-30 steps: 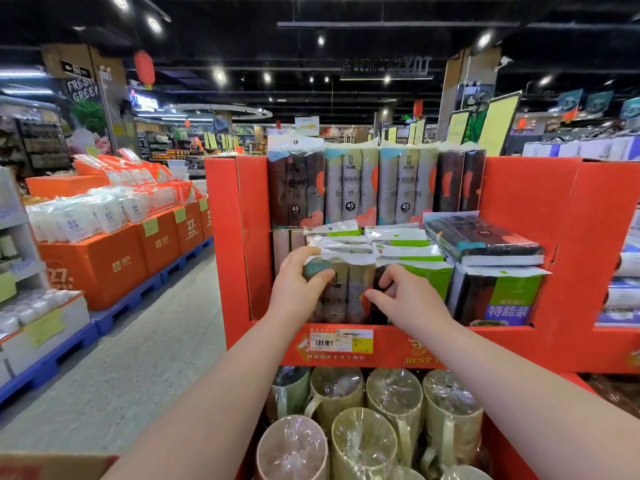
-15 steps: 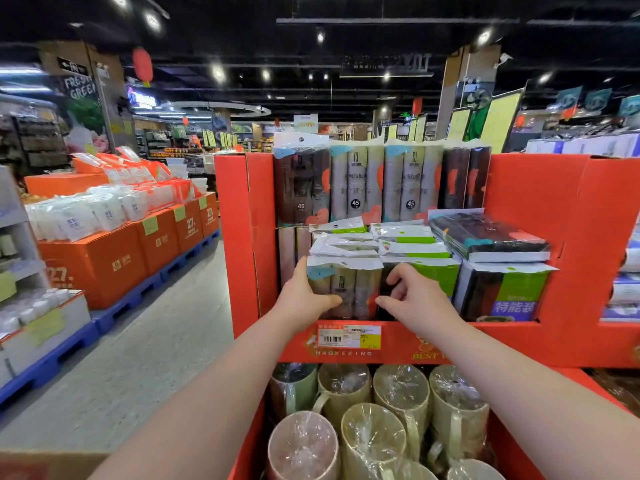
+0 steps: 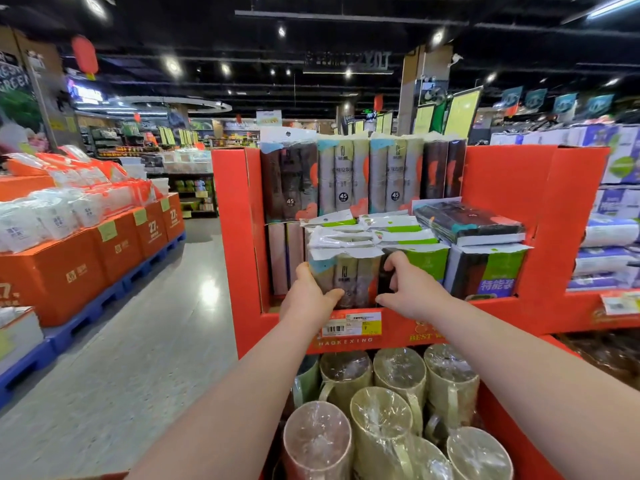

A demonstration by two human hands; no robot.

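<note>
So there's one pack of rolls (image 3: 346, 278) at the front of the red shelf (image 3: 502, 188), standing upright right behind the front lip, just above the single price tag (image 3: 351, 325). Both hands are on it. The left hand (image 3: 311, 299) wraps round its left edge with the thumb pressed flat across the front. The right hand (image 3: 412, 292) has its fingers curled into the dark gap at the pack's right edge, with the thumb hooked in low near the bottom corner. Both arms are stretched straight out, wrists about level, bare forearms. Behind it I count four tall packs (image 3: 343, 178) standing in a row: dark, grey, grey, dark. A messy pile of flat packs (image 3: 346, 237) lies on top of the held one, too jumbled for an exact count. To the right, one black pack (image 3: 467, 223) lies flat on one green pack (image 3: 495, 271). Down below are at least seven wrapped mugs (image 3: 381, 420) packed close together, though some run off the bottom edge.
</note>
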